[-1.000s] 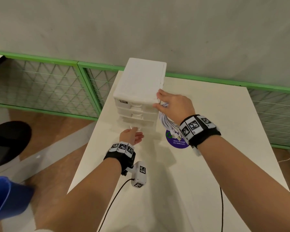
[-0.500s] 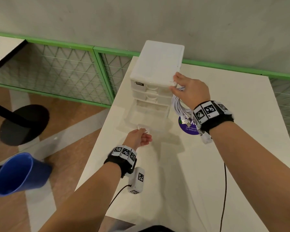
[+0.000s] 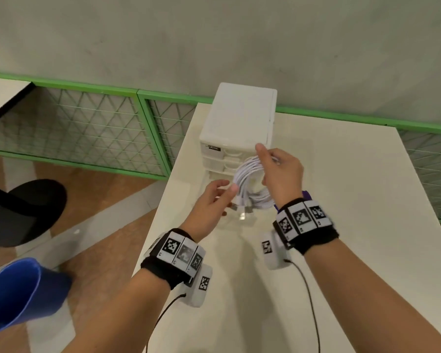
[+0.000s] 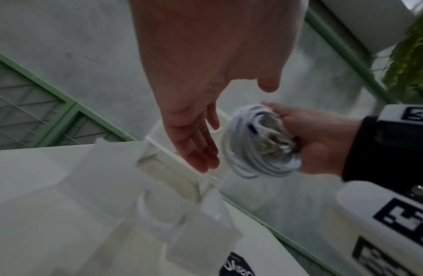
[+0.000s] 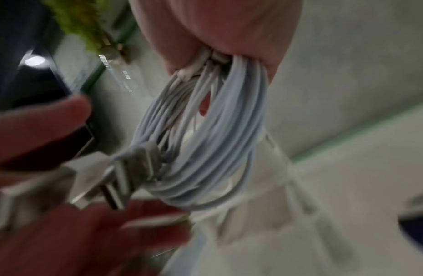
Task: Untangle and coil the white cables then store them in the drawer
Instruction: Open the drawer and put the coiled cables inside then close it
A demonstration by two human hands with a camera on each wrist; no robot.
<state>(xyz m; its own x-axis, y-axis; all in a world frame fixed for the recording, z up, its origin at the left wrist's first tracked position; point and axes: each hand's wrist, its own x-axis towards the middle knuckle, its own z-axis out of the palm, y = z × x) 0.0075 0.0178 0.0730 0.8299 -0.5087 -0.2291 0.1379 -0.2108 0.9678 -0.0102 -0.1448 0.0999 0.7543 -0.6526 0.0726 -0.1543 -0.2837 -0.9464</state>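
A white three-drawer unit (image 3: 239,123) stands at the far side of the table (image 3: 354,225). Its clear bottom drawer (image 3: 241,217) (image 4: 163,168) is pulled out toward me. My right hand (image 3: 281,174) (image 4: 321,142) grips a coil of white cables (image 3: 250,187) (image 4: 255,143) (image 5: 205,140) at its top, hanging just above the pulled-out drawer. USB plugs (image 5: 125,177) stick out of the coil's lower side. My left hand (image 3: 214,200) (image 4: 194,145) is beside the coil's left edge with fingers straight, thumb tip at the cables, holding nothing.
A purple round sticker (image 3: 306,195) (image 4: 236,267) lies on the table behind my right wrist. The table's left edge runs close to my left arm. Beyond it are a green mesh fence (image 3: 87,128), a black stool base (image 3: 26,212) and a blue chair (image 3: 18,294).
My left hand pulled the bottom drawer out, let go of it and rose to the coil. My right hand left the unit's top corner and carried the coil over the drawer.
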